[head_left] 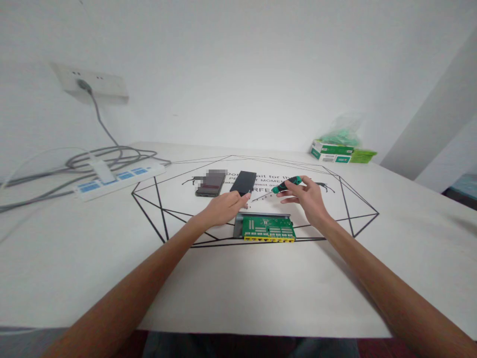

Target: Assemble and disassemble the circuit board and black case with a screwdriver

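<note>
White worktop [261, 286], plain wall [231, 89] behind: the right hand [312, 200] grips a green screwdriver [286, 185], tip near small loose screws [262, 199]; whether the left hand [222, 208] pinches one, I can't tell. Just nearer, the circuit board [269, 227] sits bare in its tray [237, 228], job seemingly half-done.

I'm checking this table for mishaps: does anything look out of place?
Small loose pieces, perhaps screws, lie near the tip of the green screwdriver, where they could easily get lost; otherwise nothing stands out.

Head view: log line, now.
right hand: holds screwdriver, shaft toward left hand | left hand: near dark slab, grip unclear | green circuit board: in grey housing
</note>
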Tool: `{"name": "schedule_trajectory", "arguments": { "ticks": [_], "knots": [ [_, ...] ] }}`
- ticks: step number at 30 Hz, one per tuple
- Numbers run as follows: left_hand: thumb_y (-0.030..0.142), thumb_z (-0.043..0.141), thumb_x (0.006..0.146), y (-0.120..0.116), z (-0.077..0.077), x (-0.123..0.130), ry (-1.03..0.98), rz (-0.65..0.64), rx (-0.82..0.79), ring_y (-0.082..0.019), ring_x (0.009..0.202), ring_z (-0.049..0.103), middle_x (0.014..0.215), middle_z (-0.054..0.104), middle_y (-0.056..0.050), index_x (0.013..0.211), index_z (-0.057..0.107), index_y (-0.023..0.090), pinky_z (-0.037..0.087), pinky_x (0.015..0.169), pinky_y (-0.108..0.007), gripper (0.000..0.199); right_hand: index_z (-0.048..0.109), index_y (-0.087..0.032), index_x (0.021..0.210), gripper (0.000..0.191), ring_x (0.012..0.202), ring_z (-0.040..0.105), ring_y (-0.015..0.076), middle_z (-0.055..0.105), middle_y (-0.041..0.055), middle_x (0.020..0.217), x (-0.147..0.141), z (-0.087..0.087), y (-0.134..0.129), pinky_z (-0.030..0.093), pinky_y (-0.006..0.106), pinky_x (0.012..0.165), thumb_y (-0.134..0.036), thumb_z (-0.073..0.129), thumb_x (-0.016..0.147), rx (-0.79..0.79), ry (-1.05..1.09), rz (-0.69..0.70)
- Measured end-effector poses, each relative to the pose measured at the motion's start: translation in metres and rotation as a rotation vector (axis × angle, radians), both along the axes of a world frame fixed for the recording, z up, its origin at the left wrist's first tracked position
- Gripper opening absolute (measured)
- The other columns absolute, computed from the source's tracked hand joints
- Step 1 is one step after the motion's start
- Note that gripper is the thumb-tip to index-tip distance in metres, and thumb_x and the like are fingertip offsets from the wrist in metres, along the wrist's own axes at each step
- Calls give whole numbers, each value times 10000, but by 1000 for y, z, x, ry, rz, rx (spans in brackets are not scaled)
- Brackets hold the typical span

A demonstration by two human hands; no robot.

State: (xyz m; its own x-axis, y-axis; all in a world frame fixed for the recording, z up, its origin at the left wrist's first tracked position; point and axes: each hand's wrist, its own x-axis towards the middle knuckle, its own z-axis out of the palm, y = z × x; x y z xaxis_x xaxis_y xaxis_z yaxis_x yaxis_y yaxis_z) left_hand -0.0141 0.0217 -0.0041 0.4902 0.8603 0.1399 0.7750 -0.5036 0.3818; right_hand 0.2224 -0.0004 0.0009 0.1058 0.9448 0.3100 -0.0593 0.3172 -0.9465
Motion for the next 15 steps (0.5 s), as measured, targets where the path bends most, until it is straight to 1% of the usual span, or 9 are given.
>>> {"name": "schedule_trajectory", "arguments": {
  "ticks": [5, 9, 12, 15],
  "knots": [
    [577, 184, 941, -2, 1, 2, -14, 22, -31, -250, 974, 614, 1032, 674, -99, 919, 685, 175, 415, 879, -341, 643, 505, -183, 802, 390, 648, 709, 230, 726, 80, 765, -4, 1, -3, 579, 318, 516, -435, 771, 667, -31, -6, 21],
    [551, 195, 948, -2, 1, 2, -10, 2, -1, -246, 977, 613, 1029, 670, -100, 912, 690, 179, 419, 862, -333, 621, 503, -185, 803, 391, 649, 707, 224, 724, 76, 769, -7, 2, -6, 582, 317, 515, -436, 770, 667, -46, -21, 30],
    [528, 203, 952, -1, 0, 2, -5, -8, 34, -232, 942, 618, 997, 670, -99, 900, 688, 169, 433, 807, -310, 605, 504, -180, 804, 387, 644, 706, 225, 723, 79, 772, -7, 2, -6, 581, 317, 511, -433, 767, 674, -39, -17, 29],
    [505, 279, 939, 1, -2, 0, 17, -10, 82, -213, 848, 623, 942, 674, -91, 814, 688, 166, 433, 718, -286, 546, 503, -181, 802, 383, 636, 706, 222, 720, 69, 754, -6, 2, -5, 578, 315, 511, -432, 764, 680, -26, -5, 27]
  ]
}}
